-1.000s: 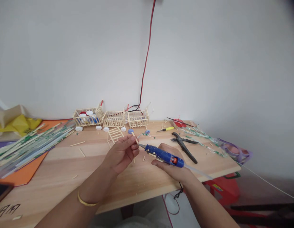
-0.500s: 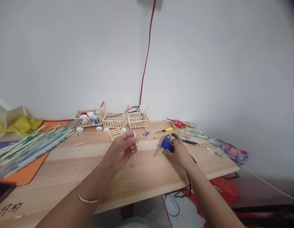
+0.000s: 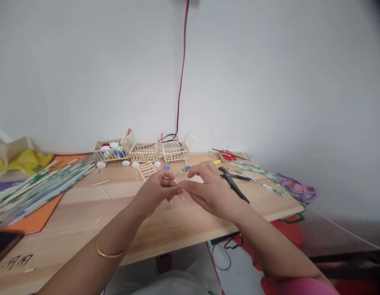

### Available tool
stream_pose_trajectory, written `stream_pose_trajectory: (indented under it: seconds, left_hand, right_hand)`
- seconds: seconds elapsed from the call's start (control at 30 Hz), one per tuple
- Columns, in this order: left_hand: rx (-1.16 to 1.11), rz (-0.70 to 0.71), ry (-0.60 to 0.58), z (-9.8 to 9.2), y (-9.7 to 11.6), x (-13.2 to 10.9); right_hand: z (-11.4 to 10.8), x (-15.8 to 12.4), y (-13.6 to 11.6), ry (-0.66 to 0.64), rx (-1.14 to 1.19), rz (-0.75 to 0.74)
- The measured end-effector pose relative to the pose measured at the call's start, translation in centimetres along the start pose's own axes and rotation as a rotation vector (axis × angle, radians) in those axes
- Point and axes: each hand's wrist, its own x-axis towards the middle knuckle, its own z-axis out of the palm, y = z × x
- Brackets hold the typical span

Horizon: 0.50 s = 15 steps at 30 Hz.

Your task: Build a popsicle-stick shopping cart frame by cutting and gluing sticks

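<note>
Both hands meet above the middle of the wooden table. My left hand is pinched closed; what its fingertips grip is too small or hidden to name. From the right, my right hand touches or nearly touches those fingertips, its thumb and index finger curved; anything between them cannot be made out. Behind the left hand lies a small ladder-like stick frame. Small stick pieces lie just beyond the fingers. Scissors with black handles are to the right of my right hand.
Three stick carts with round wheels stand along the wall. Wrapped sticks lie on an orange sheet at left. A red dish, plastic wrappers and purple glasses-like item are at right. A red cable hangs behind.
My right hand has left the blue tool and moved left to my left hand. The blue tool is no longer visible. The view has shifted slightly.
</note>
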Motion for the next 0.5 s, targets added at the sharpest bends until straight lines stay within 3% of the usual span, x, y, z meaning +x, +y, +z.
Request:
stream_pose_trajectory:
  seconds: [0.3, 0.5]
  left_hand:
    - [-0.014, -0.038, -0.005, -0.6, -1.2, -2.0]
    - [0.009, -0.02, -0.007, -2.6, -1.0, -3.2]
  right_hand:
    - [1.9, 0.1, -0.2, -0.19, -0.036, -0.157]
    - [2.9, 0.5, -0.1, -0.224, 0.029, -0.246]
